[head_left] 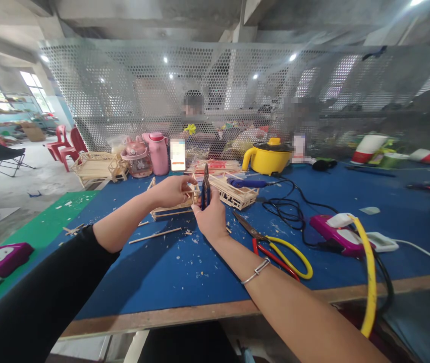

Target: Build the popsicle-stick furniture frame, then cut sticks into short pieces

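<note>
Right hand [212, 214] clamped on pliers [206, 184]; left hand [175, 191] at frame [177, 213], grip unclear. Likely trimming; next calls for steadying.

No lettering, label, brand or number can be read. Left of the yellow pot [270, 160], a phone [177, 156] has a lit screen, partly blurred out, its marks too small to make out. Just right of the pot, another phone's screen [299, 146] is blurred too.
</note>
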The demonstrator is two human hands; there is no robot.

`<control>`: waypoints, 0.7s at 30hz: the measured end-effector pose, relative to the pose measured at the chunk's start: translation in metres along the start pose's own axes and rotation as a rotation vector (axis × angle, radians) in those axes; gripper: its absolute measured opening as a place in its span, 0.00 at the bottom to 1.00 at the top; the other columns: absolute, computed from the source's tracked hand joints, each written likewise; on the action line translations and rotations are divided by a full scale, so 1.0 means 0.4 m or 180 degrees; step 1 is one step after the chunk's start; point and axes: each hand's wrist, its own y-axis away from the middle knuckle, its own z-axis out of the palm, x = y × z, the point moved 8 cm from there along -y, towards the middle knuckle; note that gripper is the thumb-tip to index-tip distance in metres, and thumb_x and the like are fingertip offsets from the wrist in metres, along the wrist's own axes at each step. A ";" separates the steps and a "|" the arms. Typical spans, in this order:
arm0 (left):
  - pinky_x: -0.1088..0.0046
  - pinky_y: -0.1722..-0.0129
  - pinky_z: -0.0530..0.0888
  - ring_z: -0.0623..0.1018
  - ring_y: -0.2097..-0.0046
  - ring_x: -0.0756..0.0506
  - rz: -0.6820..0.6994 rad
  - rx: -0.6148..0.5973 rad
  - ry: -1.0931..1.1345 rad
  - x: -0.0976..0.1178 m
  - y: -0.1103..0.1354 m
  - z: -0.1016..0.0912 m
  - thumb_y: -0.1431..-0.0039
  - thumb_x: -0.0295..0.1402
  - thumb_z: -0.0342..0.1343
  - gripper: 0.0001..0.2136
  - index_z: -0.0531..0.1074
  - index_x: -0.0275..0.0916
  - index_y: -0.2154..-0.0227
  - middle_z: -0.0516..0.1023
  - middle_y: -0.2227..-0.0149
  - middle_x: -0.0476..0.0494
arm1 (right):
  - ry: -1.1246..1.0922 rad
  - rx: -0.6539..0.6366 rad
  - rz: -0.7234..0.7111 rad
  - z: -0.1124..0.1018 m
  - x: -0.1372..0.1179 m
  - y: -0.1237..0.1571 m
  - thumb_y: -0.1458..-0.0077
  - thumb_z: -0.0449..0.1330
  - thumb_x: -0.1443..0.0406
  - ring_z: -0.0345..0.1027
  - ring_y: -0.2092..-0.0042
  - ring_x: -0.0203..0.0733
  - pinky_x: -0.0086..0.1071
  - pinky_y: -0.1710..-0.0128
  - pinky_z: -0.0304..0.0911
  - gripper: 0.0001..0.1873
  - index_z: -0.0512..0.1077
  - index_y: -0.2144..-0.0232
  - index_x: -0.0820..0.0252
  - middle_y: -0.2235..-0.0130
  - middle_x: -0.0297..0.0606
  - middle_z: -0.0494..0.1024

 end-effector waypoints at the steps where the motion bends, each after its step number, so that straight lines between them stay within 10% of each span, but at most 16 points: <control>1: 0.73 0.66 0.67 0.76 0.63 0.45 0.0028 0.0031 -0.0048 0.002 0.000 -0.001 0.55 0.28 0.51 0.24 0.66 0.36 0.51 0.78 0.63 0.42 | -0.0001 0.0001 0.0001 0.000 0.000 0.000 0.59 0.56 0.72 0.70 0.67 0.41 0.36 0.63 0.65 0.26 0.61 0.55 0.55 0.70 0.32 0.74; 9: 0.71 0.64 0.70 0.76 0.62 0.46 0.0190 0.0410 -0.0044 0.005 0.014 -0.027 0.55 0.26 0.52 0.21 0.68 0.39 0.54 0.77 0.62 0.43 | -0.0053 -0.0001 -0.0018 -0.002 -0.004 -0.001 0.59 0.56 0.72 0.69 0.69 0.39 0.34 0.65 0.65 0.24 0.61 0.56 0.56 0.70 0.32 0.73; 16: 0.75 0.68 0.70 0.71 0.69 0.51 0.0288 0.3010 0.0032 0.015 0.213 -0.104 0.47 0.31 0.51 0.09 0.70 0.38 0.63 0.74 0.67 0.46 | -0.0211 -0.0156 -0.0042 -0.017 -0.024 0.034 0.58 0.56 0.71 0.69 0.70 0.36 0.31 0.66 0.65 0.24 0.61 0.56 0.55 0.71 0.29 0.72; 21: 0.76 0.69 0.69 0.71 0.68 0.51 0.0040 0.2083 0.0811 0.004 0.215 -0.011 0.45 0.38 0.50 0.15 0.68 0.39 0.55 0.73 0.63 0.43 | -0.0306 -0.0385 -0.0450 -0.035 -0.095 0.040 0.55 0.58 0.69 0.70 0.67 0.38 0.33 0.62 0.66 0.25 0.60 0.53 0.54 0.69 0.32 0.74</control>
